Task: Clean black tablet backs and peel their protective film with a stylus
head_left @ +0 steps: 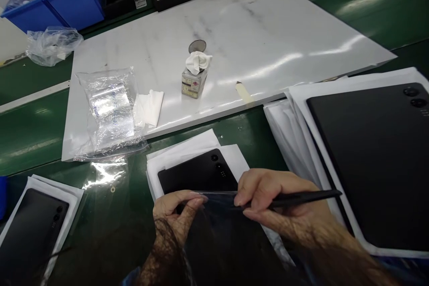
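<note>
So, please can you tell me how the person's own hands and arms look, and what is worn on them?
The left hand and right hand are bare, without gloves, and the forearms are hairy. A blue sleeve shows at the lower edge. No ring or watch is visible.

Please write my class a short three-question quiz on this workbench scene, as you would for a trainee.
1. Which hand holds the black stylus?
2. True or false: the small bottle on the white marble slab has a white cloth in its top.
3. Fill in the blank: the folded white wipe lies beside a clear plastic ____.

Key: 1. the right hand; 2. true; 3. bag.
</note>
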`<move>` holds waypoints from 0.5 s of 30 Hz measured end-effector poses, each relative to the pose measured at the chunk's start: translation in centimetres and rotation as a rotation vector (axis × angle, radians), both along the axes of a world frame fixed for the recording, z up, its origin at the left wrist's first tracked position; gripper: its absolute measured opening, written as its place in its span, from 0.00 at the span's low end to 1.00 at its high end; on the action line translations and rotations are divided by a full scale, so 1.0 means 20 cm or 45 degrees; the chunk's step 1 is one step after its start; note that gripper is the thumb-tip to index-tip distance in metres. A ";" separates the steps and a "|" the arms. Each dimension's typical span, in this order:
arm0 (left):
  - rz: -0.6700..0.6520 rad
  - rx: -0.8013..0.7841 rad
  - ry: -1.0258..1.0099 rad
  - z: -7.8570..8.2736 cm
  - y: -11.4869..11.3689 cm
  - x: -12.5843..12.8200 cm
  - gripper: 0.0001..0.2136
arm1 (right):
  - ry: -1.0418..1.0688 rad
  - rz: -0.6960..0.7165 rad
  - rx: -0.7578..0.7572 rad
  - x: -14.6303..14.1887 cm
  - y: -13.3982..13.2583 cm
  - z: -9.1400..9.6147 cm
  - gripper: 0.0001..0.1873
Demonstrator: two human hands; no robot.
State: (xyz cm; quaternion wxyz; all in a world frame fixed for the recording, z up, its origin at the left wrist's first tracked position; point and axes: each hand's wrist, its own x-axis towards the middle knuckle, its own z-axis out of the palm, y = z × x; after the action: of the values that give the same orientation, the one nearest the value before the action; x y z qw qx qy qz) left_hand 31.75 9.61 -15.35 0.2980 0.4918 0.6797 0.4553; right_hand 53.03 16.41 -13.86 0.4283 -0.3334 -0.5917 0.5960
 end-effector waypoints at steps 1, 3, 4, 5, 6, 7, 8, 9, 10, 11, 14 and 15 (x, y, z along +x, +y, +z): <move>0.012 0.008 0.003 0.00 0.00 0.00 0.05 | 0.050 -0.090 -0.028 -0.01 -0.01 -0.03 0.11; -0.007 0.002 -0.021 0.01 0.00 0.00 0.04 | 0.170 -0.348 -0.157 -0.05 -0.01 -0.10 0.12; -0.033 -0.002 -0.043 0.01 0.00 0.00 0.04 | 0.218 -0.466 -0.237 -0.07 0.00 -0.14 0.14; -0.056 0.000 -0.059 0.01 0.01 0.00 0.04 | 0.250 -0.551 -0.309 -0.10 0.01 -0.17 0.16; -0.067 0.015 -0.061 0.02 0.01 0.00 0.04 | 0.270 -0.602 -0.367 -0.12 0.02 -0.21 0.18; -0.079 0.039 -0.045 0.02 0.01 0.00 0.03 | 0.279 -0.628 -0.403 -0.13 0.04 -0.24 0.20; -0.079 0.069 -0.013 0.03 0.02 0.01 0.04 | 0.281 -0.642 -0.429 -0.15 0.05 -0.26 0.21; -0.078 0.100 0.025 0.03 0.02 0.01 0.04 | 0.283 -0.651 -0.451 -0.16 0.06 -0.28 0.22; -0.076 0.123 0.057 0.04 0.03 0.01 0.05 | 0.292 -0.660 -0.465 -0.16 0.06 -0.29 0.22; -0.074 0.147 0.079 0.04 0.04 0.02 0.06 | 0.298 -0.669 -0.485 -0.17 0.06 -0.30 0.22; -0.051 0.175 0.098 0.04 0.05 0.03 0.07 | 0.310 -0.687 -0.540 -0.17 0.06 -0.30 0.21; -0.041 0.183 0.107 0.03 0.04 0.04 0.06 | 0.306 -0.687 -0.551 -0.17 0.05 -0.30 0.21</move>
State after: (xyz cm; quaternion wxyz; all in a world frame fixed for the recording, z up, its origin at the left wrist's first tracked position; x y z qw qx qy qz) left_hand 32.49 10.51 -14.66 0.2404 0.5415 0.6490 0.4772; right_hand 49.63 17.45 -19.95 0.5562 -0.4880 -0.2880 0.6079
